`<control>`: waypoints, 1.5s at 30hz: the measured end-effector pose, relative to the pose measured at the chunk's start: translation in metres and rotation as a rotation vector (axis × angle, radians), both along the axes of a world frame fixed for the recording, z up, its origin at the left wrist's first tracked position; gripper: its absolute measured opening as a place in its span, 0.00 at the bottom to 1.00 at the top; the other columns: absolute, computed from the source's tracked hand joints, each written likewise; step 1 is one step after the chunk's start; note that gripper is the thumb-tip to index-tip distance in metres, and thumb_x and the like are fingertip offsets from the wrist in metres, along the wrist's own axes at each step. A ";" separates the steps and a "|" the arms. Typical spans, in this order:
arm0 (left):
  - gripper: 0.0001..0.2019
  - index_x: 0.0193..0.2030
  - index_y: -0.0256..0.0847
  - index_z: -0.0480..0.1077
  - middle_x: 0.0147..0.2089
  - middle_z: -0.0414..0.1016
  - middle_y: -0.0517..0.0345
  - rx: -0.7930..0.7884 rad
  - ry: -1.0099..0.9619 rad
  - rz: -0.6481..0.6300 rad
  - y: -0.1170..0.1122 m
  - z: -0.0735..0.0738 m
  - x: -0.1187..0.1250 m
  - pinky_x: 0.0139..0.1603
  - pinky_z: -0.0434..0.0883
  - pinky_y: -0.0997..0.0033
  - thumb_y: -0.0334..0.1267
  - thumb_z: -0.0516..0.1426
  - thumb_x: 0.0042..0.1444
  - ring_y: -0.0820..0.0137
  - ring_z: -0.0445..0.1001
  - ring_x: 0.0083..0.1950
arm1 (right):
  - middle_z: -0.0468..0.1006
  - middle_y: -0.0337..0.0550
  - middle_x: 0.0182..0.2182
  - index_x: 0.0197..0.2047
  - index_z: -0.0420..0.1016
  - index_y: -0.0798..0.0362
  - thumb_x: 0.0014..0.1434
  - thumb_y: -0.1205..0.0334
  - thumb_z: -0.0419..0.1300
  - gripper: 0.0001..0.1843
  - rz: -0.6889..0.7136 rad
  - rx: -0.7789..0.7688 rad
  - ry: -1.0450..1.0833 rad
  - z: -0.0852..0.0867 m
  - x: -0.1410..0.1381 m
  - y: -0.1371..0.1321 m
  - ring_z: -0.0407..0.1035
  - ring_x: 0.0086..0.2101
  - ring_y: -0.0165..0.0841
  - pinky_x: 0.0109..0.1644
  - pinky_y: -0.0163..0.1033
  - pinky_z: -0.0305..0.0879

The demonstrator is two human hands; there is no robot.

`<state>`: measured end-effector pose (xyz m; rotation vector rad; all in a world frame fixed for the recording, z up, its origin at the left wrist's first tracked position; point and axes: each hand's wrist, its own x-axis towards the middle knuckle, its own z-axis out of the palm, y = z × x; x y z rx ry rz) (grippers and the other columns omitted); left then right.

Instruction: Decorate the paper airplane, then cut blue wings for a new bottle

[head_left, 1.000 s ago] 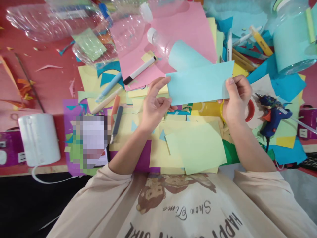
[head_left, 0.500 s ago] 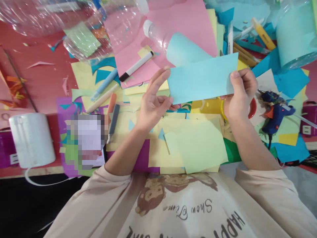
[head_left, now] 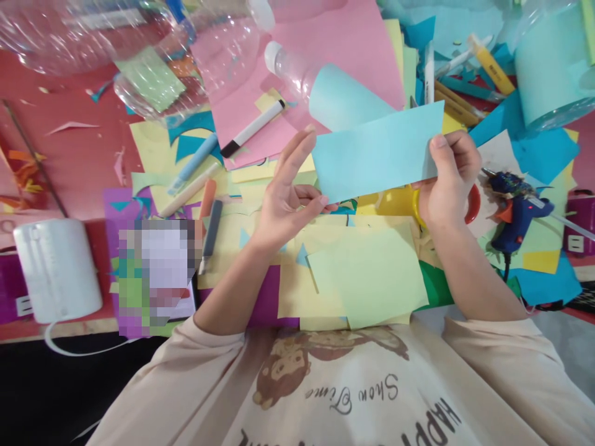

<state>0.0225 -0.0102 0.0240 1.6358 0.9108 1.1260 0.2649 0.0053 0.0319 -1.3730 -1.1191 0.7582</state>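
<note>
Two hands meet on one pale-blue paper strip (head_left: 376, 152), held just off the worktop over its middle. A light-green sheet (head_left: 367, 275) lies nearest the near edge. Beyond it, the right hand (head_left: 446, 186) has a pinching grip on the strip's right end, thumb on top. The left hand (head_left: 286, 198) has a slack grip: fingers spread, tips bracing the left end. Judgement: a firm right pinch and even fingertip pressure at both left corners should avoid creases. The glue gun (head_left: 515, 207) sits just right of the right hand. Farther off lies a clear bottle (head_left: 325, 93) wrapped in blue paper.
</note>
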 end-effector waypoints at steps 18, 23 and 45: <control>0.25 0.65 0.62 0.59 0.71 0.57 0.57 -0.020 -0.111 0.079 0.002 -0.001 -0.005 0.22 0.75 0.76 0.47 0.57 0.61 0.79 0.76 0.27 | 0.54 0.34 0.21 0.25 0.58 0.48 0.57 0.45 0.59 0.20 0.155 -0.061 -0.057 0.003 0.008 0.004 0.51 0.20 0.27 0.23 0.37 0.50; 0.11 0.46 0.51 0.75 0.52 0.78 0.60 -0.067 -0.157 0.282 0.000 0.007 -0.003 0.15 0.66 0.77 0.46 0.53 0.63 0.82 0.69 0.16 | 0.58 0.33 0.19 0.25 0.64 0.49 0.57 0.51 0.62 0.16 0.476 -0.220 -0.031 0.010 0.015 0.002 0.50 0.19 0.25 0.21 0.35 0.45; 0.20 0.62 0.38 0.65 0.67 0.66 0.54 0.720 0.952 -0.402 -0.046 -0.003 0.032 0.66 0.64 0.60 0.43 0.49 0.67 0.63 0.65 0.67 | 0.80 0.44 0.34 0.38 0.77 0.52 0.66 0.60 0.52 0.13 0.795 -0.022 -1.181 0.020 -0.016 0.012 0.71 0.34 0.33 0.32 0.38 0.54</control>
